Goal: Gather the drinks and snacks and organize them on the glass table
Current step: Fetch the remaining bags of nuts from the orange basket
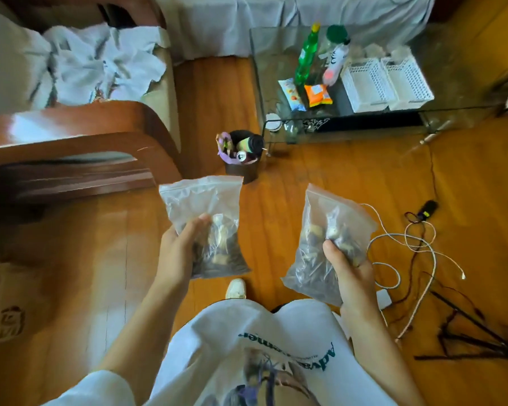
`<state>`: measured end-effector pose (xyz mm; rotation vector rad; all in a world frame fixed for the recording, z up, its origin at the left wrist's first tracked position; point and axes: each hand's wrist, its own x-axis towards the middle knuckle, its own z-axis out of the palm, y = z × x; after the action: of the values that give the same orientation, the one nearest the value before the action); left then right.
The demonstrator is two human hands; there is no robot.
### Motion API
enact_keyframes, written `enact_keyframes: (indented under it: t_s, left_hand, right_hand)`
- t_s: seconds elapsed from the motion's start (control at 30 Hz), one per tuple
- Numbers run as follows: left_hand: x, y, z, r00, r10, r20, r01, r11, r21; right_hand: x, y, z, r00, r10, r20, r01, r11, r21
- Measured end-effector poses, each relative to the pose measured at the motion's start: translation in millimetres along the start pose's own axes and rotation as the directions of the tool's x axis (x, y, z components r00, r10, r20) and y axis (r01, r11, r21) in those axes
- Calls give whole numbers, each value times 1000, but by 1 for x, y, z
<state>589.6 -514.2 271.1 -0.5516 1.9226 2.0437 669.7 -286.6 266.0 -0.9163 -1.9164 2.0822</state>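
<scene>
Left grip: the left hand (180,249) clenches a clear zip-top plastic bag of mixed snacks (206,227), held above the wooden floor (291,183).
Right grip: the right hand (349,269) clasps a second clear snack bag (320,244).
Counter: the glass counter (458,68) carries a green plastic bottle (307,55), an orange snack packet (318,95) near its front left corner, and two white slotted baskets (386,83).
Floor: a dark bin (242,156) stands beside the counter's left edge.
</scene>
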Motion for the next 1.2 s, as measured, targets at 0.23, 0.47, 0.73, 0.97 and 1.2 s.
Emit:
enact_keyframes:
  t_s: [0.23,0.47,0.73,0.97,1.2]
  left_hand:
    - [83,34,69,972,-57,227,26,990,138]
    - [134,48,184,925,-94,369,11,975,221]
    - [190,84,348,931,-83,356,9,979,205]
    - [233,111,443,943,-55,329,-6,983,183]
    - [304,120,513,967,-82,240,39,984,177]
  right_hand:
    - [55,-15,-15,965,44,-259,-23,996,86]
    - [134,-21,-68,905,52,-423,7,990,138]
    - [275,-75,-142,910,-24,-414,80,989,120]
    - [376,-118,-182,944,5,-329,37,992,122]
    - [483,-141,-203,952,3,-307,32,993,110]
